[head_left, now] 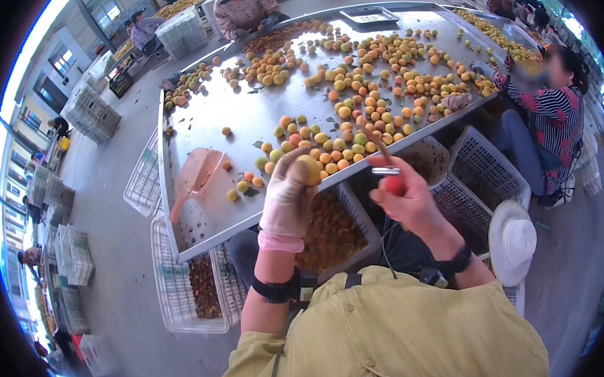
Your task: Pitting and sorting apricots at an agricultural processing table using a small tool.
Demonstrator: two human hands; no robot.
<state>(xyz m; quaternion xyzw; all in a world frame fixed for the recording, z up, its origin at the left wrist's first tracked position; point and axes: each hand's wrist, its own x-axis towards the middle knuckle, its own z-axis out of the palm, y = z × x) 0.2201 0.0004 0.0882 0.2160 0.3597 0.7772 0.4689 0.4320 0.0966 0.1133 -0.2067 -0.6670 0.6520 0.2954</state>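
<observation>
My left hand point(285, 199), in a pale glove with a pink cuff, is closed around a yellow apricot point(308, 170) just above the table's near edge. To its right, my bare right hand point(412, 200) grips a small hand tool point(392, 182) with a red handle, a shiny metal band and a thin brownish curved end pointing up and away. The kind of tool is not clear. Beyond both hands, many loose apricots point(359, 110), yellow, orange and some greenish, lie across the metal table point(203, 135). The tool and the held apricot are apart.
A pinkish scoop point(196, 180) lies on the table's left end. Below the near edge stands a crate of apricot pieces point(328, 235), with plastic crates point(184, 290) at left and another crate point(488, 161) at right. A white hat point(513, 242) rests there. A person point(551, 121) sits at right; another point(245, 10) works opposite.
</observation>
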